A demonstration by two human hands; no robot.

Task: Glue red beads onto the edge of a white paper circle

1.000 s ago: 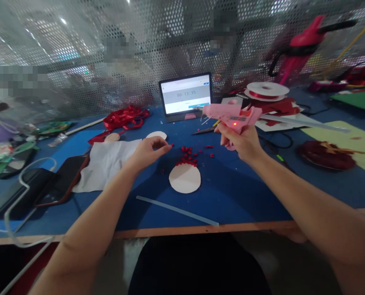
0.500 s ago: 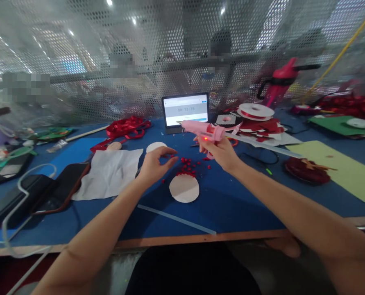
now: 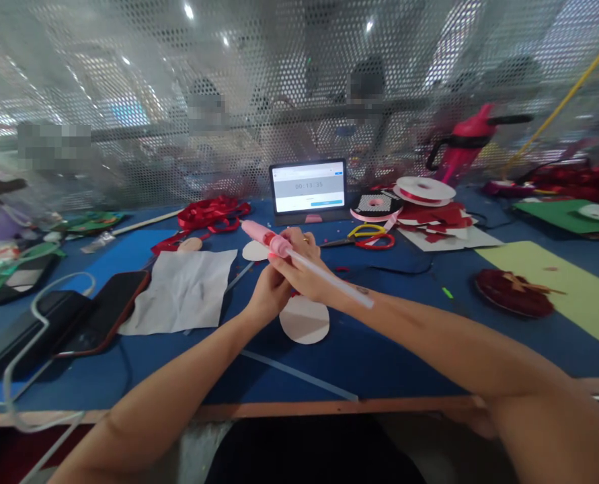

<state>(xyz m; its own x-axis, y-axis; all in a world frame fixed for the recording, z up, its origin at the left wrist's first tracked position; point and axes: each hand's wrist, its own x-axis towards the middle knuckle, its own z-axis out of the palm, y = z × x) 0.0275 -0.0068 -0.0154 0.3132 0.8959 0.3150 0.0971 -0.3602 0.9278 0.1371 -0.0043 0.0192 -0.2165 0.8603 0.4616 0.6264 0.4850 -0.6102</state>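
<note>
My right hand (image 3: 303,263) is wrapped round a pink glue gun (image 3: 265,236), whose nozzle points to the far left. A translucent glue stick (image 3: 332,277) sticks out of the gun's back, over my right wrist. Just below the gun is my left hand (image 3: 269,290), its fingers mostly hidden behind the right hand. Both hands are close together over the far edge of a cream round disc (image 3: 304,324). A bit of red shows between hand and disc; the small red beads there are otherwise covered. Another white disc (image 3: 255,251) lies behind my left hand.
A tablet (image 3: 308,188) stands at the back. Scissors (image 3: 372,236), ribbon spools (image 3: 424,190) and a dark red oval piece (image 3: 513,294) lie right. White cloth (image 3: 181,292), phone (image 3: 102,312) and cable are left. A loose glue stick (image 3: 304,376) lies near the front edge.
My right hand has swung the glue gun left and toward me, over my left hand. The left hand has come right and nearer the disc, covering the beads. Scissors now show fully.
</note>
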